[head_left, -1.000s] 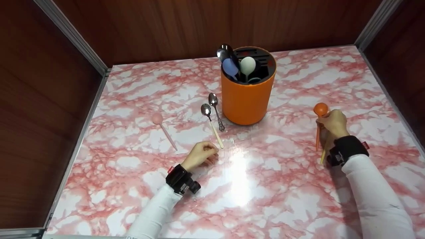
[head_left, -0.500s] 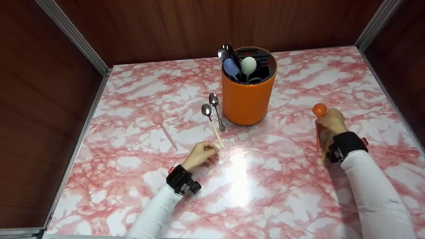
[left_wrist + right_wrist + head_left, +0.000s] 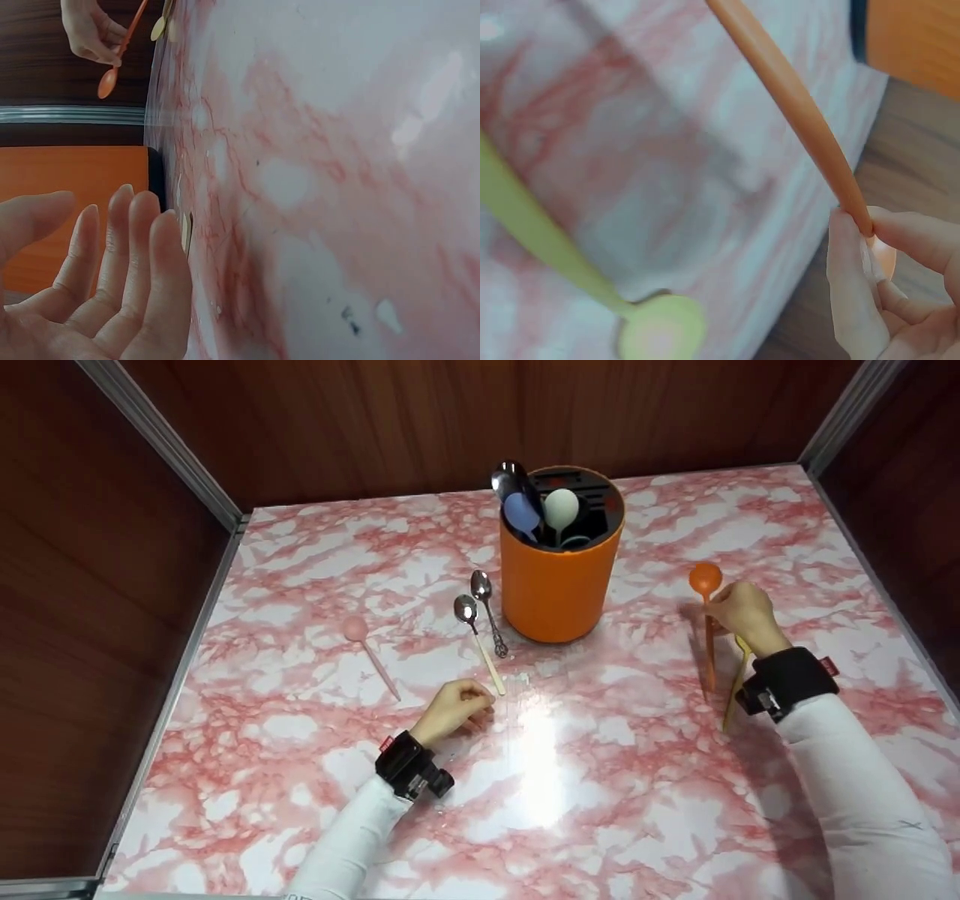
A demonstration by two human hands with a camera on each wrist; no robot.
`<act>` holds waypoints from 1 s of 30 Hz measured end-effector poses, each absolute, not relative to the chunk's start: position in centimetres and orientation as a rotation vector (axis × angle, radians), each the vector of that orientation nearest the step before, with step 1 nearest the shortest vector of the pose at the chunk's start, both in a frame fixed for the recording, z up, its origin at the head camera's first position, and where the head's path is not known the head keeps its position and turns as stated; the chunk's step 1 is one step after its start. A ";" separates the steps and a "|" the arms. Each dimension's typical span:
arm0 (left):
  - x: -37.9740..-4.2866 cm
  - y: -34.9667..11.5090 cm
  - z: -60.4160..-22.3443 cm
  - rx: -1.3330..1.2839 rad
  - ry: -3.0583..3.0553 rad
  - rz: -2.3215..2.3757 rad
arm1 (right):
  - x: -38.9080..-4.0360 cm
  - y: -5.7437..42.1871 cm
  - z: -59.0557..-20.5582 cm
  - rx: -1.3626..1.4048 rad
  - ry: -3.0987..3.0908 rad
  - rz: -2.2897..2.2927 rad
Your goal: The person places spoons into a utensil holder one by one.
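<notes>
Between thumb and fingers, my right hand pinches an orange spoon close to its bowl. In the right wrist view the orange spoon is held up off the table, its handle slanting away. Below that hand a yellow spoon lies on the tabletop, seen large as a yellow-green spoon in the right wrist view. My left hand rests with loosely bent fingers by the handle end of a cream-handled spoon; the left wrist view shows that hand holding nothing.
An orange utensil holder stands at the back middle, with a blue spoon, a white spoon and a dark shiny one inside. An ornate metal spoon lies beside it. Farther left lies a pink spoon. Wooden walls border the marbled table.
My right hand has lifted the orange spoon off the table and moved it slightly up and left, uncovering more of the yellow spoon. The left hand stays still.
</notes>
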State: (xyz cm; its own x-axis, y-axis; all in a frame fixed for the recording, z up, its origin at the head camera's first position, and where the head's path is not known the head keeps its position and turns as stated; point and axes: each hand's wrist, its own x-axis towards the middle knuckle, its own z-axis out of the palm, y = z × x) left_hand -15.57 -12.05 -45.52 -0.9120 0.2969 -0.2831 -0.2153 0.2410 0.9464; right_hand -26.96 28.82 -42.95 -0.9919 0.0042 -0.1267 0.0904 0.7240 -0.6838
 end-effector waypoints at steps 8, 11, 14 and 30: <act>-16.4 -12.4 -48.4 0.071 2.124 1.742 | -26.8 27.0 -40.3 0.052 2.846 -1.231; -16.4 -12.4 -48.3 0.070 2.127 1.733 | -26.7 26.3 -39.3 0.026 2.880 -1.250; -16.4 -12.4 -48.1 0.078 2.128 1.729 | -26.7 25.7 -38.3 0.008 2.898 -1.253; -16.3 -12.5 -47.9 0.076 2.145 1.725 | -26.8 23.8 -34.7 -0.045 2.980 -1.345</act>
